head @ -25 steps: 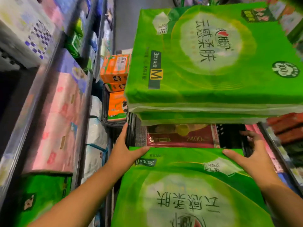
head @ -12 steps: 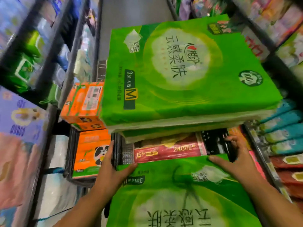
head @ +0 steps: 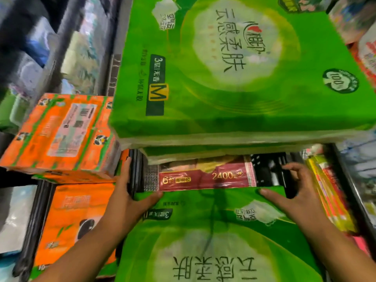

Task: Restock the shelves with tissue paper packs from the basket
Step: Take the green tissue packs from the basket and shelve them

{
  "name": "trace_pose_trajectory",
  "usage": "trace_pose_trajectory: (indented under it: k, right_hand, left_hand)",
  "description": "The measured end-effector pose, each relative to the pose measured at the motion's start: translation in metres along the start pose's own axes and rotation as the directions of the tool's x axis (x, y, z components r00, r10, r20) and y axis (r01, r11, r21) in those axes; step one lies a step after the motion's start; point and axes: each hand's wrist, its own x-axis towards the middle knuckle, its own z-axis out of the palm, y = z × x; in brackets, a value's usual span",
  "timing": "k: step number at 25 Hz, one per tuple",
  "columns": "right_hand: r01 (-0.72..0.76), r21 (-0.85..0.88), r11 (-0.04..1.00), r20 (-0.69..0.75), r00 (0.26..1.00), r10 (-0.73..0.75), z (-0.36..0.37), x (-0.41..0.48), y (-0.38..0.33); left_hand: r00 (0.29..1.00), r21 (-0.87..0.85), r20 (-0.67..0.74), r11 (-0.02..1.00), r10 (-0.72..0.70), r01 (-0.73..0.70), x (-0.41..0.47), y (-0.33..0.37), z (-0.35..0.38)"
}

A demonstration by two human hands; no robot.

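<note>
A large green tissue pack (head: 203,241) lies in front of me, its far edge gripped at both corners. My left hand (head: 130,198) grips the left corner, thumb on top and fingers along the side. My right hand (head: 293,198) grips the right corner, thumb on top, fingers curled over the far edge. Beyond it a red tissue pack (head: 203,178) lies in the black basket (head: 270,169). Two more green packs (head: 234,78) are stacked above the basket.
Orange panda tissue packs (head: 59,133) sit stacked at the left, one more (head: 75,216) in a black basket below. Shelves of packaged goods line both sides of the aisle. Yellow and red packs (head: 329,192) lie at the right.
The view has moved closer and shifted down the aisle; the stack of green packs now looms larger. Both hands keep the same hold on the near green pack.
</note>
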Motion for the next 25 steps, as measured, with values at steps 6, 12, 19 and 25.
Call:
trace_pose_trajectory:
  k: [6, 12, 19, 25]
  right_hand:
    - [0.041, 0.025, 0.999, 0.084, 0.996, -0.043, 0.037, 0.08, 0.062]
    - [0.069, 0.05, 0.996, 0.098, 0.992, -0.074, 0.048, 0.12, 0.121]
    - [0.1, 0.08, 0.992, 0.095, 0.99, -0.108, 0.065, 0.13, 0.149]
    - [0.058, 0.097, 0.994, 0.072, 0.995, -0.065, 0.078, 0.127, 0.184]
  left_hand:
    - [0.999, -0.008, -0.027, 1.0, -0.03, 0.03, 0.061, -0.05, 0.047]
    - [0.995, -0.106, 0.009, 0.99, -0.095, 0.095, 0.08, -0.092, 0.089]
    - [0.99, -0.016, 0.006, 0.99, -0.143, 0.143, 0.09, -0.12, 0.113]
    - [0.987, 0.047, 0.007, 0.986, -0.159, 0.159, 0.097, -0.138, 0.113]
